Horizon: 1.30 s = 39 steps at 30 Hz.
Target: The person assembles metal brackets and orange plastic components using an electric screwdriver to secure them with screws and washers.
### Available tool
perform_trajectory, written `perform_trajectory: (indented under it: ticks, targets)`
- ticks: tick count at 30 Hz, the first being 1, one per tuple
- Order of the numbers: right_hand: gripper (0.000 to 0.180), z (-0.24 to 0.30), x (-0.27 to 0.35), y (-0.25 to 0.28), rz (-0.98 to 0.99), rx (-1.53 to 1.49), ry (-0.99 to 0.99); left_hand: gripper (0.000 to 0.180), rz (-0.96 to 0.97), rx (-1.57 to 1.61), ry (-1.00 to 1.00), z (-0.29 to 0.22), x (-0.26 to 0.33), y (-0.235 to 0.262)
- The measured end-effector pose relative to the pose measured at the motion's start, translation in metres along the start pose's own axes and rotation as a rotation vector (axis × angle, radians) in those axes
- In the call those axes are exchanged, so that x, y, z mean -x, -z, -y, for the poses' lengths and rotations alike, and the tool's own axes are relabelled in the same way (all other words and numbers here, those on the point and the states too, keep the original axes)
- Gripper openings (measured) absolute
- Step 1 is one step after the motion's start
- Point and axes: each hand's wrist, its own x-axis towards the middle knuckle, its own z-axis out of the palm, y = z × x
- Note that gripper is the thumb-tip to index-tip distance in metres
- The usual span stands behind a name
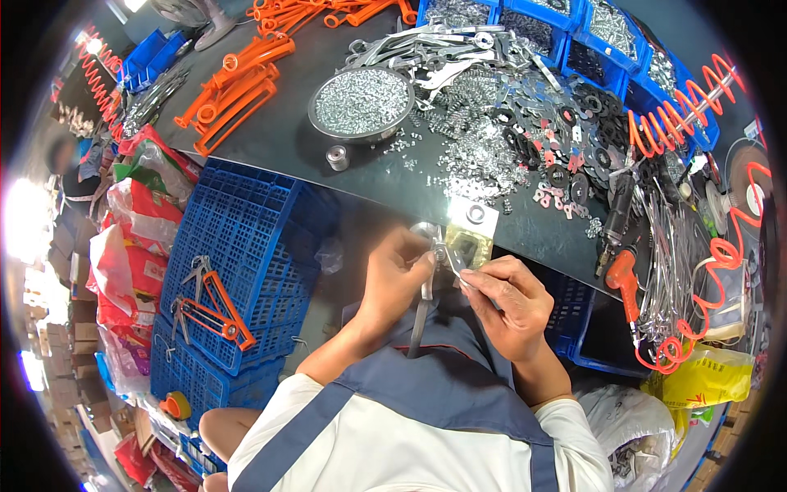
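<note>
Just past the table's front edge, my left hand (392,275) is closed on a grey metal lever (420,321), whose long flat end hangs down toward my lap. My right hand (512,305) pinches a small flat metal piece (456,259) between thumb and fingertips, close beside the lever's upper end. Whether the two parts touch I cannot tell. Right behind my fingertips stands a brass-coloured block fixture (470,238) with a bright top plate that has a round hole.
On the dark table (270,156) lie a bowl of small metal parts (361,102), a metal cup (337,158), orange frames (234,94) and heaps of loose parts (484,160). Blue crates (229,246) stand left. An orange-handled air tool (625,275) with a coiled hose (713,295) hangs right.
</note>
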Motion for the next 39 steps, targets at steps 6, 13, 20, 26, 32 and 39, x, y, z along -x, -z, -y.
perform_trajectory:
  ticks: [6, 13, 20, 26, 32, 39]
  targets:
    - [0.010, -0.006, 0.008, -0.010, -0.178, -0.089, -0.210, 0.018, -0.160, -0.195, -0.319, 0.007, 0.007, -0.005]
    - [0.012, -0.004, 0.017, -0.024, -0.044, -0.449, -0.714, 0.026, -0.171, -0.381, -0.466, 0.005, 0.014, -0.006]
    - [0.011, -0.008, 0.015, -0.022, 0.040, -0.456, -0.750, 0.025, -0.175, -0.435, -0.563, 0.001, 0.014, -0.006]
    - [0.011, -0.014, 0.022, -0.025, -0.024, -0.686, -0.871, 0.027, -0.110, -0.399, -0.510, 0.003, 0.016, -0.005]
    - [0.011, -0.015, 0.020, -0.023, 0.028, -0.859, -0.931, 0.027, -0.025, -0.386, -0.432, 0.004, 0.020, -0.003]
    - [0.018, -0.006, 0.029, -0.040, -0.062, -0.392, -0.664, 0.022, -0.038, -0.379, -0.262, 0.001, 0.018, -0.001]
